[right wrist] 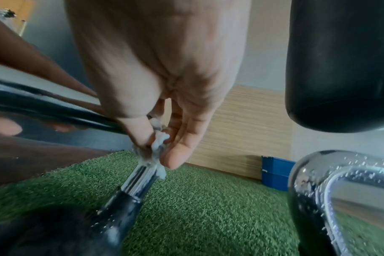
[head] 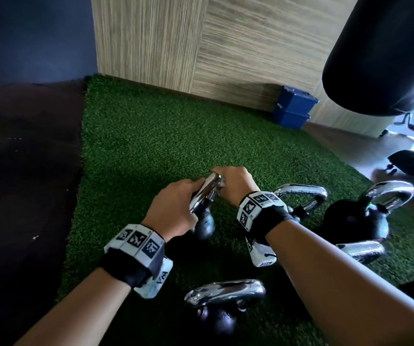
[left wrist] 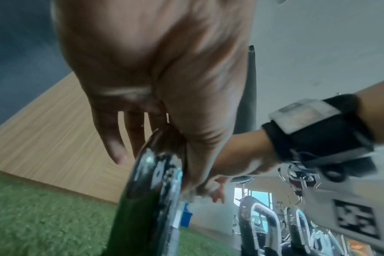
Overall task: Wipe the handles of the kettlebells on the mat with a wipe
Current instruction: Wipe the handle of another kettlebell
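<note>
On the green turf mat (head: 138, 146) stands a small black kettlebell (head: 204, 228) with a chrome handle (head: 207, 193). My left hand (head: 176, 208) grips that handle from the near side, thumb against the chrome (left wrist: 151, 190). My right hand (head: 233, 182) is at the far end of the handle. It pinches a wet white wipe (right wrist: 157, 150) around the handle's leg (right wrist: 138, 180) just above the black body. In the head view only a corner of the wipe (head: 222, 183) shows. The chrome carries water droplets.
Several more chrome-handled kettlebells stand close by: a large one (head: 355, 218) to the right, one (head: 301, 193) behind my right wrist, one (head: 223, 290) under my forearms. A black punch bag (head: 380, 53) hangs upper right. Blue boxes (head: 293, 108) sit by the wood wall.
</note>
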A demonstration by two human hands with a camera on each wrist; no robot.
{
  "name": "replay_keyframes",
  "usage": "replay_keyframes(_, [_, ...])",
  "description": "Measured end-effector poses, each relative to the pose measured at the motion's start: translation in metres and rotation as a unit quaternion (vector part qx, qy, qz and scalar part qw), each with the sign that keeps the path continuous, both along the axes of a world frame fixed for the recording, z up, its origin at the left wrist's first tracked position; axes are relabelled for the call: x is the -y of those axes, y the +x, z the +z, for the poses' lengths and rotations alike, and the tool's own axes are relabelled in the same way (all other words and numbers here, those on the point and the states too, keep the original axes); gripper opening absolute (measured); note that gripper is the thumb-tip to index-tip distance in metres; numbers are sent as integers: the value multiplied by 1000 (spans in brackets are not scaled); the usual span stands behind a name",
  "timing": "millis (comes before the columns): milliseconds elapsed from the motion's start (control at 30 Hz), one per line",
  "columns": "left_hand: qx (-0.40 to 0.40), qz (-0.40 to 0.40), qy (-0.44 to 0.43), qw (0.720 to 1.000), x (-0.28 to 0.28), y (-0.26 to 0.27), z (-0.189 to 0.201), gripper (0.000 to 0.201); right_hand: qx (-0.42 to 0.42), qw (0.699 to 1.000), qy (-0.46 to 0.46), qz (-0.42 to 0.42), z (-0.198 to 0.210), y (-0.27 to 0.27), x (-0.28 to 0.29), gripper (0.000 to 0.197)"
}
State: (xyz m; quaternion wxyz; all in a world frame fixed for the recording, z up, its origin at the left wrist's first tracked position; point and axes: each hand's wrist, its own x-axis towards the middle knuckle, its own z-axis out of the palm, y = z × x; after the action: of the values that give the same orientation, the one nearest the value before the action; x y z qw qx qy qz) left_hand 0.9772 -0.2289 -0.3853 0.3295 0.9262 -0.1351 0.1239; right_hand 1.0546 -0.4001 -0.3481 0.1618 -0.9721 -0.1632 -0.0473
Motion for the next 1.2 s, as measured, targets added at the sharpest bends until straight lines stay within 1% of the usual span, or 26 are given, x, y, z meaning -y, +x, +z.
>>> replay_keyframes(100, [-40,-30,67,996,-19,17,11,82,-28,998,-49,-21,8,-6,9,13])
replay_keyframes(133, [-56,-42,88,994,-25,24,16,84,-37,997,-56,-31,10,-9,13,11])
replay_keyframes(233, [-88,-79,140,983,-36,39,30,83,-53,996,-64,-39,10,-20,23,11])
replay_keyframes(333, [-87,-99,170,977,-36,44,33,81,-59,995,-71,-39,11,-28,27,12])
replay_keyframes(400, [-80,-106,176,975,-35,42,29,74,-60,995,-66,-35,12,-30,28,13])
replay_keyframes(533, [-43,-79,160,983,-35,42,22,52,-69,996,-54,-34,12,-28,28,13])
replay_keyframes(667, [-31,-50,168,984,-27,40,21,49,-79,995,-46,-39,11,-22,28,14])
replay_keyframes(833, [-39,-15,219,975,-19,27,31,48,-71,996,-41,-32,14,-22,32,16])
replay_keyframes(900, [-62,-4,239,969,-14,21,42,47,-90,995,-32,-24,25,-21,39,17])
replay_keyframes(967, [-92,1,271,958,-6,15,57,50,-100,995,7,-17,41,-18,52,15])
replay_keyframes(1000, [-101,2,292,951,0,13,66,54,-95,995,23,-16,53,-17,62,19])
replay_keyframes(1033, [-105,1,309,945,7,10,74,58,-85,996,30,-13,65,-17,74,23])
replay_keyframes(1100, [-114,-4,326,938,24,7,95,64,-79,996,47,-11,90,-15,101,23])
replay_keyframes(1200, [-165,-22,349,922,55,6,133,65,-97,993,72,-8,122,-4,151,25])
